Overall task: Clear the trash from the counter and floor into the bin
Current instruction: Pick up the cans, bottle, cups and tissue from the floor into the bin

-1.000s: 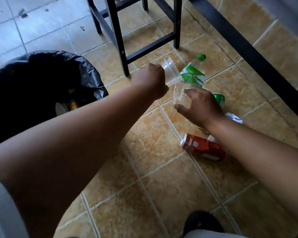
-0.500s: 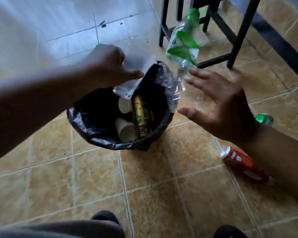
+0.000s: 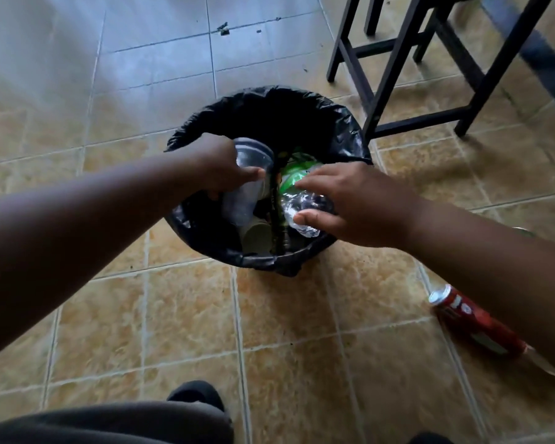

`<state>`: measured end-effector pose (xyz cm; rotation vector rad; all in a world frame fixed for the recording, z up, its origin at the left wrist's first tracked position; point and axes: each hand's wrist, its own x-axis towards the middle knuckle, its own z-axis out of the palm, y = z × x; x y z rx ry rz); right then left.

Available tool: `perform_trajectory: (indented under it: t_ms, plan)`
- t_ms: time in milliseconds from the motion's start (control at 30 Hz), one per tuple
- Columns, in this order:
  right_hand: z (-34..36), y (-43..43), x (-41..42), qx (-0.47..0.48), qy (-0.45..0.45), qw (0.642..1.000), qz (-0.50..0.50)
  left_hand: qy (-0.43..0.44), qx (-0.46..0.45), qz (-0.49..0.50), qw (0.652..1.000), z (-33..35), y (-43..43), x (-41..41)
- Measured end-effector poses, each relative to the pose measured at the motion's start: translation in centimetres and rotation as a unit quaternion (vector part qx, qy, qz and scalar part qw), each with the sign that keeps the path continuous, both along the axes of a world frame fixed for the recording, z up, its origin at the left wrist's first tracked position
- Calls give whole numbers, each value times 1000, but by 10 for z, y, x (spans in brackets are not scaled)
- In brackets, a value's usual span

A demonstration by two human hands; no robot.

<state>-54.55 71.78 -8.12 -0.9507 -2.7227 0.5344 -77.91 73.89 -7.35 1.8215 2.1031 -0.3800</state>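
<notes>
Tiled floor, bin, red can

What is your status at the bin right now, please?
Left hand holds clear cup, right hand holds bottle, both over bin. Red can on floor.

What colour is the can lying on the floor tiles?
Red, with white markings and a silver top: the can shows in the head view, lower right.

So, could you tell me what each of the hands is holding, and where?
Over the bin, the left hand grips a clear plastic cup around its side; the right hand holds a crushed plastic bottle by its body.
</notes>
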Motion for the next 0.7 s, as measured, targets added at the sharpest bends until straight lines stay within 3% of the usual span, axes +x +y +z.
perform_trajectory:
  t_ms: [133, 267, 500, 700]
  plan:
    - [-6, -6, 10, 62, 13, 998, 8, -22, 7, 20, 1000, -7, 4, 2]
    - [-8, -8, 37, 87, 92, 991, -46, -35, 85, -45, 995, 2, 7, 14]
    - [-13, 3, 119, 104, 125, 965, -207, -145, 189, -113, 965, 46, 6, 98]
    - [-49, 2, 224, 37, 52, 911, -407, -165, 151, -249, 942, 35, 5, 204]
